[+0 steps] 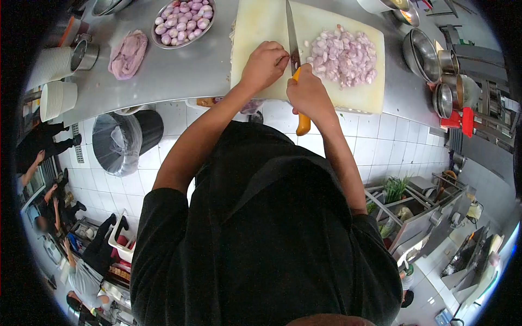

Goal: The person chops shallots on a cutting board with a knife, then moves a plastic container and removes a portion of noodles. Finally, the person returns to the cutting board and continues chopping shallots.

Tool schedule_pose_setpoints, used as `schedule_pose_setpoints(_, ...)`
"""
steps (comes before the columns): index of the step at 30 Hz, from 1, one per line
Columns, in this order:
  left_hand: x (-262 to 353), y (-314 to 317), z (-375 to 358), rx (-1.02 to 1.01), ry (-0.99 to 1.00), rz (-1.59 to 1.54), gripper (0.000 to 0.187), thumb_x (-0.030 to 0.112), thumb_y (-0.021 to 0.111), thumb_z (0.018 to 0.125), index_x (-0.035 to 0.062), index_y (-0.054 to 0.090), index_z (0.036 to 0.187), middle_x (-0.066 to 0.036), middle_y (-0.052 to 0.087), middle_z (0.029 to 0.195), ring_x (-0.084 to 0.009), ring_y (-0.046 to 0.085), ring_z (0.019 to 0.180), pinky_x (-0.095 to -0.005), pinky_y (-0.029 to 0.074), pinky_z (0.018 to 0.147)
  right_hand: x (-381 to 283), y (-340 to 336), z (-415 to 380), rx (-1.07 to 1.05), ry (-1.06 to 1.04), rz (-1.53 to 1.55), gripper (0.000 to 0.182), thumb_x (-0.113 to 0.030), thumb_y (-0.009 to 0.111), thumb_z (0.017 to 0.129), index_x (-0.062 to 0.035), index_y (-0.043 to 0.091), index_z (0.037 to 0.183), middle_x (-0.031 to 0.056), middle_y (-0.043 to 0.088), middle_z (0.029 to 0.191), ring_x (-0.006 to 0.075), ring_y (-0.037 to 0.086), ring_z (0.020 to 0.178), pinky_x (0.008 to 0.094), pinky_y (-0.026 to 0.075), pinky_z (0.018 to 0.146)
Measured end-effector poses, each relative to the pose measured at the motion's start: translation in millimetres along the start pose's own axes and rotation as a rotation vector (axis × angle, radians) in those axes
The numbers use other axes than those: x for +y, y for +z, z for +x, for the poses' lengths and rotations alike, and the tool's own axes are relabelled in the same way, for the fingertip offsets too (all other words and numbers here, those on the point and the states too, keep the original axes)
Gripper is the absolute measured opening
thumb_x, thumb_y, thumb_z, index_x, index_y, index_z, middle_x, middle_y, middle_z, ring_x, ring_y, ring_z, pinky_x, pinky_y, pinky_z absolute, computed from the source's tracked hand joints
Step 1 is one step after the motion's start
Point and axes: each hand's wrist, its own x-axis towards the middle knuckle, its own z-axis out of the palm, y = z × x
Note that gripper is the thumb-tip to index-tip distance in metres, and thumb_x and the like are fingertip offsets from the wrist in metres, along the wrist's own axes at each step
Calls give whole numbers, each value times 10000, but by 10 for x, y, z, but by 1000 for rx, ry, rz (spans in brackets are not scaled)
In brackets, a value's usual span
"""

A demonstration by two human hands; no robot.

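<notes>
My right hand [311,91] is closed round the yellow handle of a knife [293,38], whose blade points toward the far edge of a pale cutting board [261,27]. Just left of the blade, my left hand [266,64] is closed, its fingertips pressed together over the board. What it pinches is too small and hidden to name; a small dark reddish piece shows beside the blade. A pile of chopped shallots [345,57] lies on the board right of the knife.
A metal bowl of peeled shallots [184,22] and a pink cloth [128,54] are on the metal table [212,65] at left. Stacked white containers [58,101] stand farther left, metal bowls [421,54] at right. A lined bin [117,142] is below; people are at far left.
</notes>
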Motion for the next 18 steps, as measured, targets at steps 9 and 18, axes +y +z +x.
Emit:
schedule_pose_setpoints(9, -13, -1, -3, -19, -3, -3, 94, 99, 660, 851, 29, 719, 872, -100, 652, 931, -318, 601, 953, -404, 497, 866, 144, 127, 113, 44, -37, -9, 244, -114, 479, 946, 84, 388, 1056, 242, 627, 734, 294, 637, 483, 399, 533, 473)
schedule_pose_setpoints(18, -45, 5, -22, -85, 76, 50, 145, 96, 687, 827, 43, 735, 954, -116, 646, 969, -326, 603, 959, -409, 501, 860, 431, 180, 448, 113, -67, 2, 307, -132, 560, 876, 56, 449, 1091, 369, 644, 891, 522, 641, 918, 577, 499, 837)
